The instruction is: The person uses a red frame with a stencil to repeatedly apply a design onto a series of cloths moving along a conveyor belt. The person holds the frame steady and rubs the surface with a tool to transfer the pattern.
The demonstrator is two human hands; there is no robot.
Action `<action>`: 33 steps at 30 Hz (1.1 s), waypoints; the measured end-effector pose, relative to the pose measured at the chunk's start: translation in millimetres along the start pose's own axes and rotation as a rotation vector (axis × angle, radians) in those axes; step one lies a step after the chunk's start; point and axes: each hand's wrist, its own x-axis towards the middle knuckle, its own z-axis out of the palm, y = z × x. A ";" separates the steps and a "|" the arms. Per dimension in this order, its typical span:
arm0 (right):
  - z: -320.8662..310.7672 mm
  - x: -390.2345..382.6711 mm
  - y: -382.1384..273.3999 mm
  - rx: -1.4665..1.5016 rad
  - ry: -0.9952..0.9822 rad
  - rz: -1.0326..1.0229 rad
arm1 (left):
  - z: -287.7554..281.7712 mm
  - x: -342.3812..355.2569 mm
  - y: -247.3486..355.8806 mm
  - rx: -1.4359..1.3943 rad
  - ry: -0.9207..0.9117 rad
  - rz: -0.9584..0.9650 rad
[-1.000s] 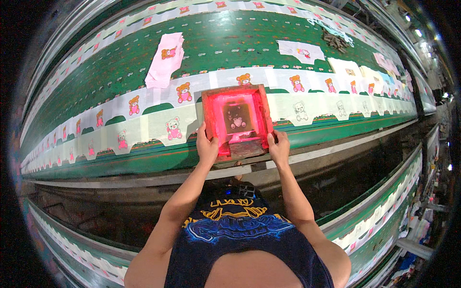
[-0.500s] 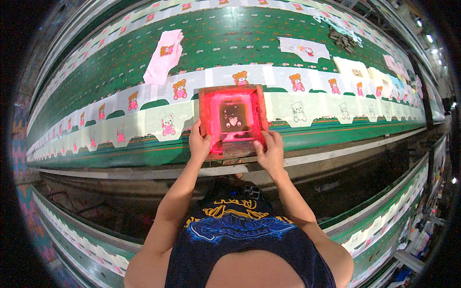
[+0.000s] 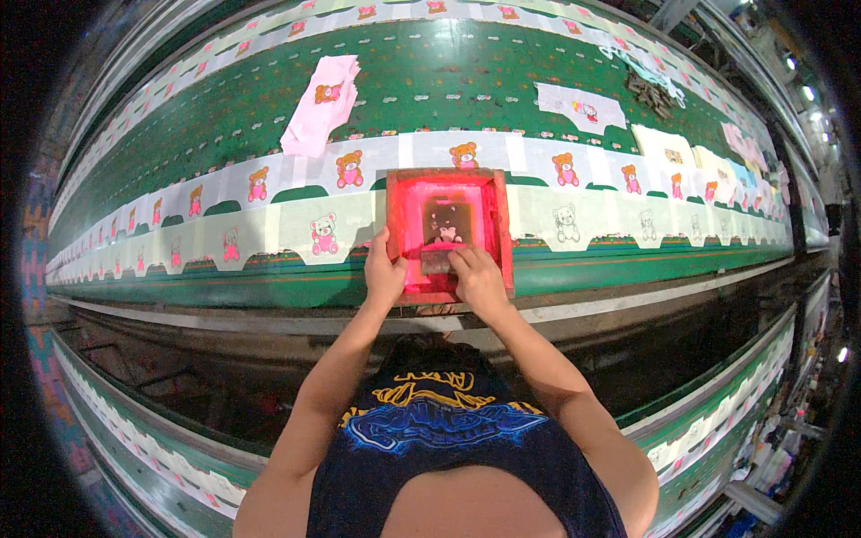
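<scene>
Light: bright on green surface (image 3: pixel 466 67), pale glare up top | lamps (image 3: pixel 809 92): small, white, far right | shadow: soft, left of red frame (image 3: pixel 503 224) | lens: edges bowed — corners black (grainy, too) | far right: indistinct

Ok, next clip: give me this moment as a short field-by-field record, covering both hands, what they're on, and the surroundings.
Left hand: left hand, at the left side of the red frame
Right hand: right hand, holding a squeegee inside the frame
Near row, left of frame: pale fabric with pink-filled bears
Near row, right of frame: pale fabric with outline bears
Next row: brown bears with pink hearts
Beyond: folded pink cloth on the green table
</scene>
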 end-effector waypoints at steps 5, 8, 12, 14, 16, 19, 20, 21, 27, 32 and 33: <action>15.2 66.6 43.4 0.009 0.025 -0.006 | 0.1 1.4 1.0 0.011 -0.023 0.009; 2.7 103.7 57.4 0.076 -0.060 0.061 | 0.4 1.5 3.0 -0.012 -0.031 -0.005; 1.5 117.7 65.9 0.062 -0.023 0.074 | 0.8 1.7 0.4 -0.032 -0.013 0.023; 3.3 104.0 55.9 0.074 -0.054 0.111 | 1.3 0.3 -0.7 -0.030 -0.007 0.021; -0.9 75.9 37.2 0.055 -0.077 0.094 | 0.0 0.0 1.1 -0.036 -0.003 0.015; -13.3 20.0 2.7 0.061 -0.097 0.059 | 0.9 -0.5 4.6 -0.056 -0.007 0.005; -17.8 7.3 -8.5 0.092 -0.083 0.055 | 0.8 -1.1 4.5 -0.047 -0.006 0.006; -20.4 -3.7 -16.8 0.076 -0.091 0.054 | 0.7 -1.3 5.1 -0.040 -0.010 0.009; -39.1 -23.5 -28.1 0.204 -0.095 0.194 | 0.0 -0.4 0.8 -0.073 -0.036 -0.029; -38.6 -32.8 10.2 -0.089 0.320 0.598 | 3.6 -0.2 -1.3 -0.064 -0.043 -0.022; -31.1 -39.7 23.3 -0.072 0.345 0.633 | 4.0 -0.3 -1.5 -0.070 -0.048 -0.026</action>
